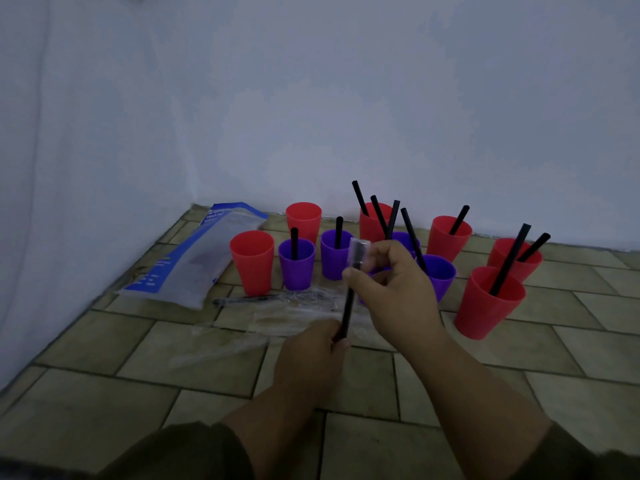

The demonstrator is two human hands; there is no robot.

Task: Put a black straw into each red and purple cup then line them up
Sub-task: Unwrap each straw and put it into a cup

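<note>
Left hand (311, 355) grips the bottom end of a black straw (347, 308), held roughly upright above the tile floor (450, 393), just in front of the cups. Right hand (398, 292) pinches the clear wrapper (360, 252) at the straw's top. Leftmost purple cup (296, 270) and near-right red cup (485, 306) each hold a straw. Plastic bag (194, 265) lies far left.

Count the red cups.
6 red cups: front-left cup and back-left cup, both without straws; back-centre cup; right-centre cup; far-right back cup; far-right front cup. The right hand may hide another.
</note>
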